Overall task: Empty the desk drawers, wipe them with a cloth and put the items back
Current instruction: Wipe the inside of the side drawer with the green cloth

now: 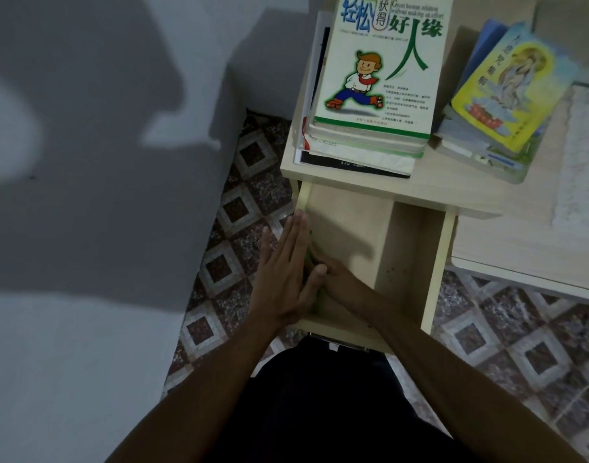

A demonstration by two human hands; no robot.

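The pale wooden desk drawer (353, 222) is pulled out toward me and its bottom is bare. My left hand (286, 279) lies flat, fingers straight, against the outside of the drawer's left wall. My right hand (336, 279) is inside the drawer, pressed to the same wall from the inner side. A green cloth (318, 304) shows in thin strips between the two hands, under my right hand; most of it is hidden.
On the desk top (453, 192) stand a tall stack of books (380, 78) and a second, tilted stack (500, 105). A white fluffy fabric (580, 155) lies at the right. A grey wall (85, 195) runs close on the left, over patterned floor tiles (239, 208).
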